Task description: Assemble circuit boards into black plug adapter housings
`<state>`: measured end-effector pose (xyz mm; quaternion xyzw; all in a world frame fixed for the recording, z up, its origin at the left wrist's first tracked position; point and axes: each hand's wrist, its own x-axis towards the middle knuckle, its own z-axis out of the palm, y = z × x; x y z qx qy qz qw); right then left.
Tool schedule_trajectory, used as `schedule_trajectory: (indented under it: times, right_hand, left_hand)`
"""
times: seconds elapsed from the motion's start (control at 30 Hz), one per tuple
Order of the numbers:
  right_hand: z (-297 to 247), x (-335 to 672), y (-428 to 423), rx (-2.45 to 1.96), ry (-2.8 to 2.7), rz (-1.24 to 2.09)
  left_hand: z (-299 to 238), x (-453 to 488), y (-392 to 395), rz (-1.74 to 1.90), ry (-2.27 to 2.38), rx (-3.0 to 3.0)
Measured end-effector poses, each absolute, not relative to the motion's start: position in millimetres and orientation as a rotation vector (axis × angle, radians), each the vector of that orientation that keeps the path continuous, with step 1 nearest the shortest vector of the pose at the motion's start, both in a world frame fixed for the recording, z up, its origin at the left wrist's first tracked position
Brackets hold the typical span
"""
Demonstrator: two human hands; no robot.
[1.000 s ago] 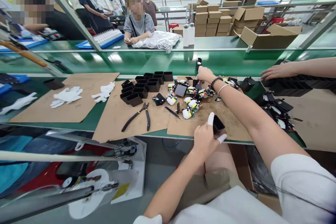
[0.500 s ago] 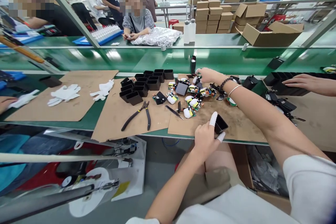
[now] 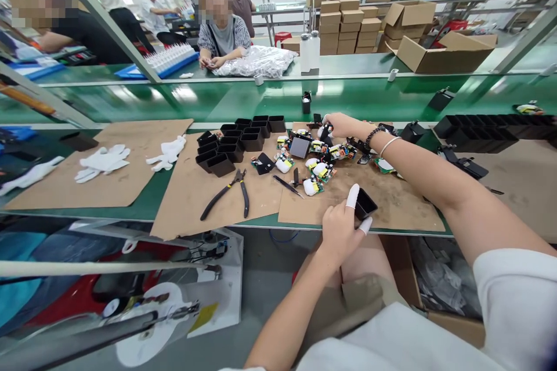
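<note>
Left hand [image 3: 342, 231] fingers clamped on black case [image 3: 364, 204], mouth up for access, at worktop [image 3: 150, 200] front edge; right hand [image 3: 344, 125] over parts pile [image 3: 319, 171], grip unreadable.

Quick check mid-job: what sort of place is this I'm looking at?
Most likely an electronics assembly line in a factory: a green conveyor belt runs across the view, small circuit boards and black plastic shells lie on cardboard mats, and stacked cartons stand in the background.

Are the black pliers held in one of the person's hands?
No, the pliers lie loose on the cardboard, left of the left hand.
</note>
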<state>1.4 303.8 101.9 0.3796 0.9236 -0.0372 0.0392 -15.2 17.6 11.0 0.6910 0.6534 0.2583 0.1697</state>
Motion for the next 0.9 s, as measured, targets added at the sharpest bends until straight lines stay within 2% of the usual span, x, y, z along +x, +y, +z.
schedule_trajectory:
  times: [0.2,0.3,0.43,0.6,0.9]
  right_hand:
    - [148.6,33.5,271.4,1.363,2.864,0.029]
    - [158.5,85.6,221.5,1.515,2.964,-0.048]
    - [113.7,151.4,129.1,1.737,3.028,-0.512]
    - [51.1,189.9,70.6,1.957,2.891,-0.623]
    - [79.4,175.2,121.2,1.42,2.722,-0.673]
  left_hand:
    - [7.8,-19.4,17.2,0.821,1.83,1.922]
    - [4.3,-24.7,11.8,0.971,1.789,1.833]
    - [-2.0,-29.9,4.3,1.201,1.796,1.616]
    - [0.2,-30.5,4.1,1.313,1.824,1.664]
    - [6.7,-37.1,13.0,1.022,1.863,1.766]
